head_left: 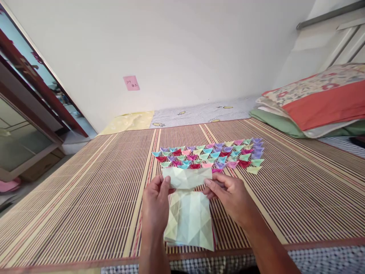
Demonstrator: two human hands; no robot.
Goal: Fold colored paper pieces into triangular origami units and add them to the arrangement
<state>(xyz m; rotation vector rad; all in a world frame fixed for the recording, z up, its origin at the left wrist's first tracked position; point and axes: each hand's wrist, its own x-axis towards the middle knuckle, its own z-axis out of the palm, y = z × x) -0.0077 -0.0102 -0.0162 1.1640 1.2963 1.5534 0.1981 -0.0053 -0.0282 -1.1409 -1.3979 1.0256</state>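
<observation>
A pale yellow-green sheet of paper (186, 179), folded into a wide strip with crease lines, is held up between my two hands. My left hand (157, 198) pinches its left end, thumb in front. On the right end, my right hand (228, 192) has its thumb on the paper and fingers curled behind. Just below lies a stack of creased square papers (189, 220), a pale green one on top and other colours showing at the right edge. Beyond the strip, rows of small folded paper boats (211, 154) in many colours stand on the mat; the strip hides some front ones.
A striped bamboo mat (108, 190) covers the bed. Folded bedding (322, 101) is piled at the back right. A pink note (131, 83) is stuck to the white wall. To the left is an open doorway (42, 72).
</observation>
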